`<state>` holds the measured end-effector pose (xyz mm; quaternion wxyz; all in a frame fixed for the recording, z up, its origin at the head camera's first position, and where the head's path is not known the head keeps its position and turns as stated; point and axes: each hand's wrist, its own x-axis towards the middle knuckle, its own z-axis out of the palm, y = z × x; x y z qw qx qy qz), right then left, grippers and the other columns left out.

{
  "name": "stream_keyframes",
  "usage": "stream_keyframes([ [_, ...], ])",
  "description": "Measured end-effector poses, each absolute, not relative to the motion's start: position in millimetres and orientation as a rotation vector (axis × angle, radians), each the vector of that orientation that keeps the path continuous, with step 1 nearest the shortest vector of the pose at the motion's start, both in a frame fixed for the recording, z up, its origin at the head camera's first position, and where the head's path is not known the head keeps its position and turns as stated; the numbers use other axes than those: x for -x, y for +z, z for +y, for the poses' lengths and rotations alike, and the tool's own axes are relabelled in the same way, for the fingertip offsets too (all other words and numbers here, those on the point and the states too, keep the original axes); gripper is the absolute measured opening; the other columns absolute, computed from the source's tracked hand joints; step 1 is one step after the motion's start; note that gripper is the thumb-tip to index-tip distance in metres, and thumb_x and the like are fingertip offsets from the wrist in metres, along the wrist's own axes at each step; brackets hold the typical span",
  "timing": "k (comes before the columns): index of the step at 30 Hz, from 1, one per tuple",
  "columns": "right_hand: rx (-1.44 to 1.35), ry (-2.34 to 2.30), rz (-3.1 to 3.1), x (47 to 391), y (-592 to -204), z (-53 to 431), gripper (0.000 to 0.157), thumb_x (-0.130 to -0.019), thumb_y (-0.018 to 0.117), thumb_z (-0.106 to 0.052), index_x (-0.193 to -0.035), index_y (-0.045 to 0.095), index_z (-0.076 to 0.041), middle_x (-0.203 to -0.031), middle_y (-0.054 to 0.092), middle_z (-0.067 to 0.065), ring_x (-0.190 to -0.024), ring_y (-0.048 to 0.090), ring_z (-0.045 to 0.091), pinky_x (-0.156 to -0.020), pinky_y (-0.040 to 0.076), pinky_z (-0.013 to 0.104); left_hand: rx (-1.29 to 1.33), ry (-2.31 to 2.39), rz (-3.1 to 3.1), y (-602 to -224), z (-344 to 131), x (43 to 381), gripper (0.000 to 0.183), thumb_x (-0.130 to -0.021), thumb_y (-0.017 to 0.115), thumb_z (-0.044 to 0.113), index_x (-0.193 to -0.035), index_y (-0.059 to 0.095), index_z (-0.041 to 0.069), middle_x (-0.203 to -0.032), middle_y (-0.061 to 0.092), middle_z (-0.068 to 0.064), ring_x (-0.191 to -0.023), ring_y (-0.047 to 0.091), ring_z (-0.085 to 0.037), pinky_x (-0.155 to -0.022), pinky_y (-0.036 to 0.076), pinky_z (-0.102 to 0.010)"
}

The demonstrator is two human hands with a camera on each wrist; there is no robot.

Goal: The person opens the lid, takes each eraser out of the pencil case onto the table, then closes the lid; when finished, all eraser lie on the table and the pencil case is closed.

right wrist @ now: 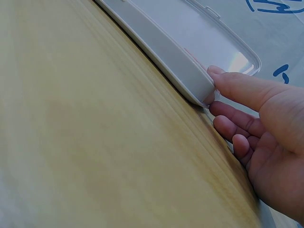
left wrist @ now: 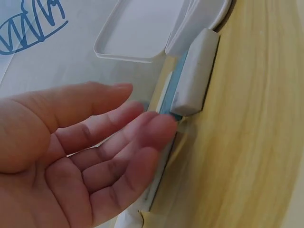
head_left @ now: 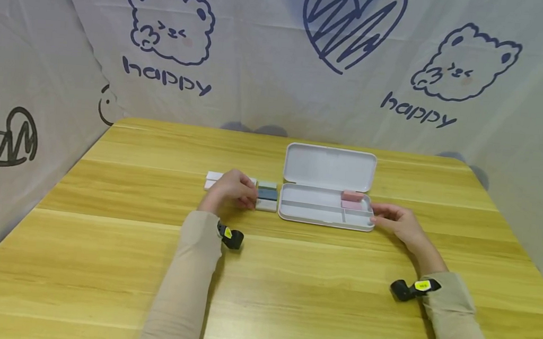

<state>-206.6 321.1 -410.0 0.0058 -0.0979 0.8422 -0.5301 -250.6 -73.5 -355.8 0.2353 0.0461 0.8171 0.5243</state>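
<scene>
A white pencil case [head_left: 324,223] lies on the table with its lid [head_left: 330,166] raised. My right hand [head_left: 401,225] holds its right end, thumb at the rim and fingers against the outer wall in the right wrist view. Inside, at the right of the long compartment, sit a salmon block [head_left: 352,196] and a pale pink block [head_left: 351,205]. Left of the case are a pale green block [head_left: 267,185], a blue block [head_left: 267,194] and a white block [head_left: 266,205]. My left hand [head_left: 232,187] is beside them, its loosely bent fingers near the blue block's end, holding nothing.
White flat pieces [head_left: 213,176] lie behind the left hand, partly hidden by it. The wooden table [head_left: 300,289] reaches back to a white printed cloth [head_left: 259,83]. A divider splits the case's front compartment.
</scene>
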Motion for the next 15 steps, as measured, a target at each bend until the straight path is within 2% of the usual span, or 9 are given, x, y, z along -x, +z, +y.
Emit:
stream_keyframes([
  [5,0.304,-1.653,2.642,207.6,-411.9,321.9,0.043,-0.081,0.067,-0.011,-0.114,0.053,0.012,-0.088,0.061,-0.012,-0.077,0.053,0.004,-0.067,0.043,0.015,-0.132,1.384,2.367,-354.3,-69.3,254.2,0.014,-0.081,0.062,0.006,-0.091,0.063,-0.005,-0.068,0.059,-0.009,-0.058,0.054,-0.014,-0.055,0.047,-0.024],
  [15,0.296,-1.635,2.654,208.6,-413.4,322.9,0.043,-0.081,0.067,-0.013,-0.114,0.054,0.011,-0.089,0.061,-0.011,-0.078,0.053,0.005,-0.067,0.043,0.016,-0.176,1.433,2.415,-346.9,-49.0,258.7,0.018,-0.083,0.062,0.009,-0.096,0.063,-0.003,-0.084,0.063,-0.015,-0.059,0.058,-0.013,-0.060,0.050,-0.027],
])
